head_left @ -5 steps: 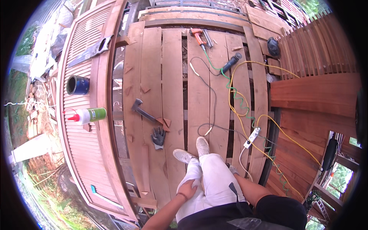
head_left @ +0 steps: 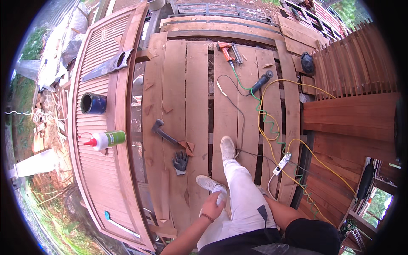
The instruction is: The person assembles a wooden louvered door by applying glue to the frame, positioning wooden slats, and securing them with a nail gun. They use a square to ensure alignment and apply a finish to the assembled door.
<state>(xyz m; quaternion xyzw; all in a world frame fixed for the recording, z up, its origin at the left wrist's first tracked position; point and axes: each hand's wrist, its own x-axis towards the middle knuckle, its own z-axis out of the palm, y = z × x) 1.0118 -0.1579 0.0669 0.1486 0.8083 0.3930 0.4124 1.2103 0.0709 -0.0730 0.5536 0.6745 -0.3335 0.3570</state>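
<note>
My left hand (head_left: 213,205), bare with a band at the wrist, lies over the left leg of my white trousers (head_left: 242,187), near the knee. Its fingers rest against the cloth, and no tool shows in it. Most of my right hand (head_left: 262,191) is hidden behind my right leg; only the forearm and a greyish bit by the leg show. On the boards ahead of my left shoe lie a dark work glove (head_left: 180,162) and a hammer-like tool (head_left: 165,132) with a dark handle. Small wood offcuts (head_left: 189,148) touch the tool's end.
To the left, a louvred wooden panel (head_left: 91,170) carries a handsaw (head_left: 106,66), a blue can (head_left: 93,103), a glue bottle (head_left: 106,139) and a teal-handled brush (head_left: 121,224). Ahead lie an orange nail gun (head_left: 225,52), an angle grinder (head_left: 261,82), hoses, cords and a power strip (head_left: 281,164). Gaps part the boards.
My right foot has stepped forward along the boards, ahead of the left. The left hand has shifted slightly with the leg. The whole view has moved, so floor things sit lower in it.
</note>
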